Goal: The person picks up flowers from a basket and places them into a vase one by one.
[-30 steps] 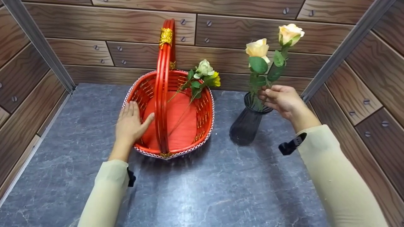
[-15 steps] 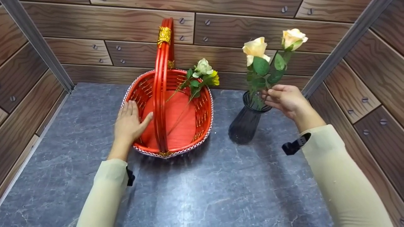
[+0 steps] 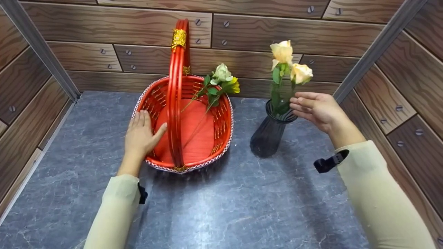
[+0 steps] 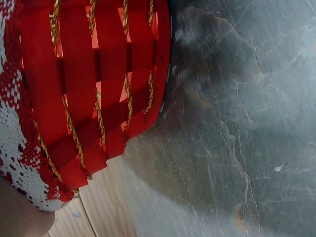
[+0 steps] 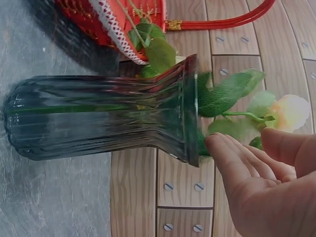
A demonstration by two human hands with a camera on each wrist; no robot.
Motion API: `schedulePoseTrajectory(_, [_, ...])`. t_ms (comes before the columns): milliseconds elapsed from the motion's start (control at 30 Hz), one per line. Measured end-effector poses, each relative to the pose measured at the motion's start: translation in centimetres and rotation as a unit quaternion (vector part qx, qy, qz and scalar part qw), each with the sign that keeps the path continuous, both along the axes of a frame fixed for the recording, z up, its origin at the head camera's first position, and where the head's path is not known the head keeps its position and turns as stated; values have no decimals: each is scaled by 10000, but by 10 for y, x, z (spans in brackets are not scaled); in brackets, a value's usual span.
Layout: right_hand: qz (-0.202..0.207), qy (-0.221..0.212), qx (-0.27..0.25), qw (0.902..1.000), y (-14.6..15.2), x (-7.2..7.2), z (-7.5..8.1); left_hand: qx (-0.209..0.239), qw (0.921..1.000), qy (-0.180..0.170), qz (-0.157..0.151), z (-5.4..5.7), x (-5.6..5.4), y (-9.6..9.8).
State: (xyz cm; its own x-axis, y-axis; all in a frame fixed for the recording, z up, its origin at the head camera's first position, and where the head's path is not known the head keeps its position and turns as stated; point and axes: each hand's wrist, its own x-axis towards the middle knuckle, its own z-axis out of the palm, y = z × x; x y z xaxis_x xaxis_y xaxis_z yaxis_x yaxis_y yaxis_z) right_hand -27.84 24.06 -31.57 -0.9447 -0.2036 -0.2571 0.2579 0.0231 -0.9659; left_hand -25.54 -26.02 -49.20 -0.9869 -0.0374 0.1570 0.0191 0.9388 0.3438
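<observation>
My left hand (image 3: 139,135) rests on the left rim of a red woven basket (image 3: 193,167), fingers straight and thumb over the inside. Two cream roses (image 3: 282,52) stand in a dark ribbed glass vase (image 3: 268,138), their stems inside it. Beside the vase's mouth is my right hand (image 3: 316,110), its fingers extended near the rose stems and gripping nothing. In the right wrist view the fingertips (image 5: 213,143) are right at the vase rim, near the leaves. The left wrist view shows the basket's woven side (image 4: 98,74) and a bit of the hand at the corner.
A pale green-white flower (image 3: 222,73) and a yellow flower (image 3: 235,85) lean over the basket's back right rim, stems inside. The basket's tall red handle (image 3: 175,93) arches over it. Wood-patterned walls (image 3: 138,27) enclose the grey marbled tabletop (image 3: 207,207) at back and sides.
My right hand has let go of the rose stems and drawn slightly right. The right rose has dropped lower and swung left, its stem settling in the vase. The left hand stays put.
</observation>
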Motion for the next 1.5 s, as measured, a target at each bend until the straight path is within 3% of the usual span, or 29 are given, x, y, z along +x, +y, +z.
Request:
schedulePoseTrajectory(367, [122,-25,-870,9961,-14,7,-1,-39,9999,-91,-21,1,-1,1])
schedulePoseTrajectory(533, [278,10,-1405,9897,-33,10,-7,-53,9999,-108,-32,2,-1,2])
schedulePoseTrajectory(767, [327,44,-1659,9856,-68,10,-20,-45,10000,-31,9,1,-1,1])
schedulePoseTrajectory(1167, [519,-315,-2154,9746,-127,2,-55,-12,10000,-85,16,0,-2,2])
schedulePoseTrajectory(1500, [369,-703,-2476,9656,-157,-9,-89,-21,10000,-79,35,0,-2,1])
